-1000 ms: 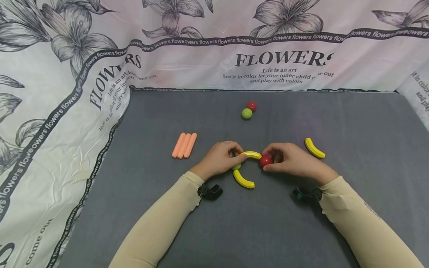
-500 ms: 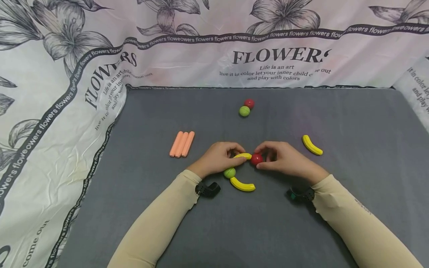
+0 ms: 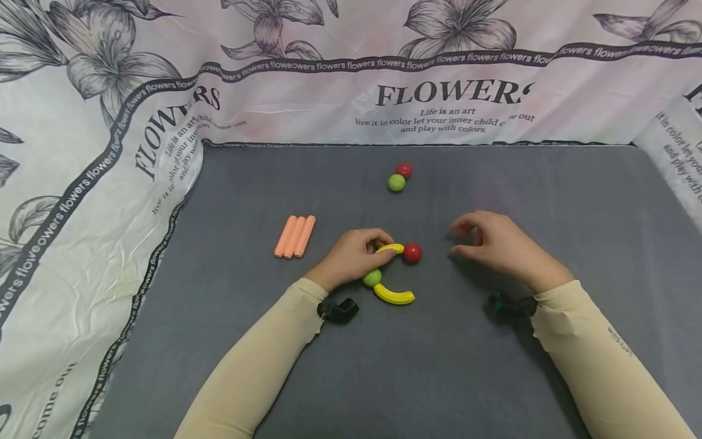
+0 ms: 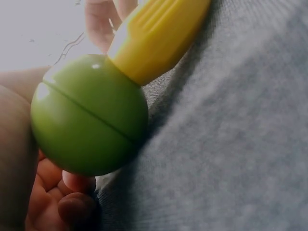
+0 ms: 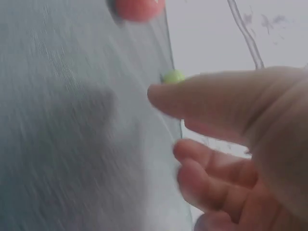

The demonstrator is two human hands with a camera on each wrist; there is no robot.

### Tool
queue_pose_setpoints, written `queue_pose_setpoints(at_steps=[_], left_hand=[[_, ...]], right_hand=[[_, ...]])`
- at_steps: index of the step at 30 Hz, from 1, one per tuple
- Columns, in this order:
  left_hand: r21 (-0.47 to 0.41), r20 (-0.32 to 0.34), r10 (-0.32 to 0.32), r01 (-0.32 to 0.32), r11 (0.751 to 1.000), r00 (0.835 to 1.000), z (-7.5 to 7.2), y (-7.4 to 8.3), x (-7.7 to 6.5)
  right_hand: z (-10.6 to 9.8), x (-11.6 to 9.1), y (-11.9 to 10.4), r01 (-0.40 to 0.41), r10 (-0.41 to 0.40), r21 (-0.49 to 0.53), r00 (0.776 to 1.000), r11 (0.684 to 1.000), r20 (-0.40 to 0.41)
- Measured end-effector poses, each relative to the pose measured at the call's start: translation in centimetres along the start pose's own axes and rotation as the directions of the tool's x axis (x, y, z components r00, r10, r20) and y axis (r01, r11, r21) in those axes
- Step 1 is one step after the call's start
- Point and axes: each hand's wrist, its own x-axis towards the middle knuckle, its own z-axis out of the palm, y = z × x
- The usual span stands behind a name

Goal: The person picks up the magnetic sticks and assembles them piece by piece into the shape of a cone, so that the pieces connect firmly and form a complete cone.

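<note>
My left hand pinches a small yellow toy banana between thumb and fingers, hiding part of it. At the banana's right tip sits a glossy red ball. Just below the left thumb lies a green ball, and a second toy banana curves away from it to the right. The left wrist view shows the green ball close up, a dark line across it, with a yellow banana end against it. To the right, my right hand holds nothing, its fingers loosely bent above the grey cloth.
Three orange sausage-like sticks lie side by side at left. Further back, another red ball touches another green ball. A flower-print sheet borders the grey cloth at the back and left.
My right hand has let go of the red ball and drawn away to the right. Earlier, both hands shifted slightly left with the banana and red ball. The banana beyond the right hand is now hidden.
</note>
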Motion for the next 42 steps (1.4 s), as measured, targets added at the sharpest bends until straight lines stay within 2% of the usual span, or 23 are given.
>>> queue_pose_setpoints(at_steps=[6, 9, 13, 19, 25, 32, 38, 42], left_hand=[[-0.027, -0.034, -0.001, 0.0, 1.0, 0.999, -0.1, -0.2, 0.0], [-0.03, -0.063, -0.005, 0.003, 1.0, 0.998, -0.1, -0.2, 0.0], [-0.028, -0.073, -0.009, 0.007, 1.0, 0.997, 0.0, -0.3, 0.1], [-0.042, -0.059, -0.008, 0.006, 0.999, 0.998, 0.1, -0.3, 0.1], [-0.04, -0.051, -0.011, 0.009, 0.999, 0.999, -0.1, -0.3, 0.0], [-0.015, -0.053, -0.013, 0.012, 1.0, 0.999, -0.2, -0.1, 0.0], [0.004, -0.063, -0.006, 0.006, 1.0, 0.998, -0.1, -0.1, 0.1], [0.005, -0.062, -0.003, 0.004, 1.0, 0.998, -0.1, -0.1, 0.1]], right_hand=[[-1.3, -1.3, 1.9, -0.134, 0.129, -0.1, 0.99, 0.986, -0.049], [-1.5, -1.7, 2.9, -0.188, 0.183, -0.11, 0.982, 0.976, -0.053], [-1.8, -2.1, 4.0, -0.219, 0.215, -0.109, 0.975, 0.97, -0.054], [-1.7, -1.7, 4.8, -0.21, 0.208, -0.051, 0.977, 0.976, -0.038], [-1.3, -1.3, 4.3, -0.208, 0.208, 0.007, 0.977, 0.978, -0.034], [-0.2, -1.1, 2.2, -0.177, 0.172, 0.135, 0.984, 0.975, 0.047], [1.4, -0.8, 0.6, -0.125, 0.116, 0.286, 0.992, 0.95, 0.049], [2.5, -0.7, -0.2, -0.098, 0.09, 0.335, 0.995, 0.937, 0.041]])
